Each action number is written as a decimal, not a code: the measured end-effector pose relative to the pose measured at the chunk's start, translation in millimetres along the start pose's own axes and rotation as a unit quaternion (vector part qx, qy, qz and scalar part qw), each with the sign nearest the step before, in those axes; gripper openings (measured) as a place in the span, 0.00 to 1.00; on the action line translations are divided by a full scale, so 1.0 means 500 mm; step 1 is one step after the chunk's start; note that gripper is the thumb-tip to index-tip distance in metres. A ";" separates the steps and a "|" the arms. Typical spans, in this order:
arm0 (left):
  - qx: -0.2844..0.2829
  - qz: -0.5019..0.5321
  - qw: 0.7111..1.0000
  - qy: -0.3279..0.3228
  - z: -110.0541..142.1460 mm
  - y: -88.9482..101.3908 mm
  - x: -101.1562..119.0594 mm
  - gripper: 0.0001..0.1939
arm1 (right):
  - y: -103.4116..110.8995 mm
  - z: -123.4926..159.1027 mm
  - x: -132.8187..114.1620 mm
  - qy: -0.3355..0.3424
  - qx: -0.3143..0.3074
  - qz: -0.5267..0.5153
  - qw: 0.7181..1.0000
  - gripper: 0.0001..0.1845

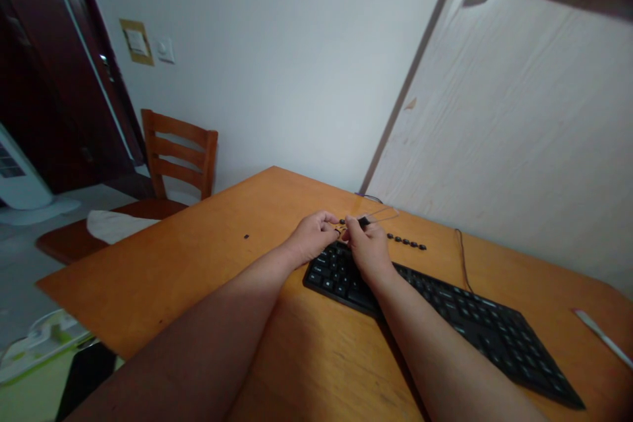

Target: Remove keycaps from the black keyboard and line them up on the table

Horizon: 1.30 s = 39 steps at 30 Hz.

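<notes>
A black keyboard point(465, 310) lies across the wooden table, partly covered by my right forearm. My right hand point(368, 250) is closed around the black handle of a wire keycap puller point(364, 221), with a wire loop sticking out to the right. Over the keyboard's far left corner, my left hand point(316, 235) has its thumb and finger bent together close to my right fingertips. Something small and dark sits at those left fingertips, too small to make out. Behind the hands, several loose black keycaps point(405, 242) stand in a row along the table.
The wooden table point(198, 283) reaches to the wall. A single small black piece point(246, 236) lies left of my hands. A cable point(463, 260) runs behind the keyboard, and a white-handled brush-like stick point(603, 336) lies far right. A wooden chair point(180, 151) stands beyond the left edge.
</notes>
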<state>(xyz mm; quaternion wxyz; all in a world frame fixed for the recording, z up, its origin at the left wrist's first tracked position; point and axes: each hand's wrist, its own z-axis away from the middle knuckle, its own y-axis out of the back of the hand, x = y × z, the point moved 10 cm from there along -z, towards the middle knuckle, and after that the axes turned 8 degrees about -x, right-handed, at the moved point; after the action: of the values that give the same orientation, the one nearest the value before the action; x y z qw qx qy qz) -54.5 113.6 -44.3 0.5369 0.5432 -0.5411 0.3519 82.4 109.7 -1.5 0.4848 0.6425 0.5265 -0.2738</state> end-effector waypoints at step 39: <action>0.154 0.053 0.985 0.048 -0.026 0.095 0.017 0.14 | 0.189 0.212 -0.089 0.300 0.011 0.265 0.916 0.11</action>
<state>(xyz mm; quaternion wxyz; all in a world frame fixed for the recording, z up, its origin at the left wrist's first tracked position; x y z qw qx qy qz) -96.3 131.7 -24.2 0.4524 0.5725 -0.4823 0.4848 175.1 -2.7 28.5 0.3513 0.8161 0.4543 0.0649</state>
